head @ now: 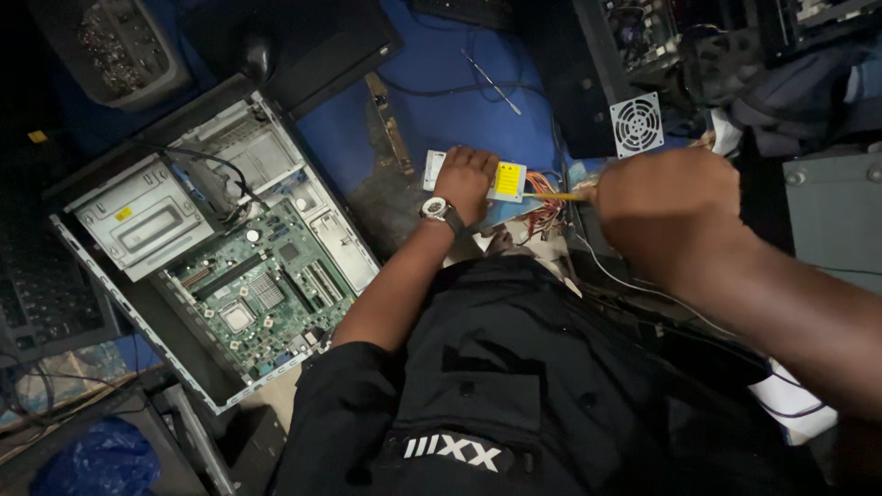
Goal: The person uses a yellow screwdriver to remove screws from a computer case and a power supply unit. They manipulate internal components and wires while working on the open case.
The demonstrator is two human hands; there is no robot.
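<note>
Power supply (478, 182): small metal box with yellow label, lying on the blue mat, right of the open PC case (230, 266). Left hand (464, 179) lies flat on top of it, fingers curled over the far edge, pinning it down. Right hand (666, 207) is closed around a yellow-handled screwdriver (556, 196), tip at the box's right side by the wire bundle (542, 216). Judged rigid, fairly heavy, edges probably sharp; best held by the casing, not the wires
</note>
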